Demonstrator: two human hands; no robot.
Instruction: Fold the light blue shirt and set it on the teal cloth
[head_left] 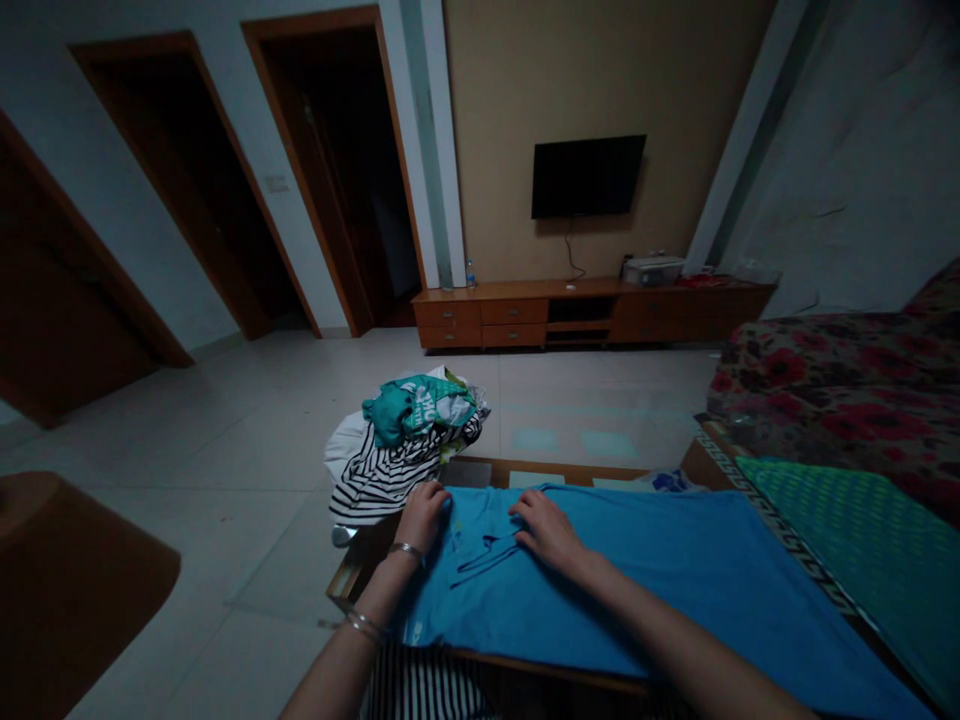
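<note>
Blue shirt lies flat on the table, soft and light; left hand and right hand press it, fingers loosely spread, gripping nothing. Edges look best for taking hold.

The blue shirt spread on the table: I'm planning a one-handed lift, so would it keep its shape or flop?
The blue shirt would likely flop: it lies flat and drapes over the table edge. It looks thin, so probably light. Creases by the left hand and right hand suggest it bunches easily.
</note>
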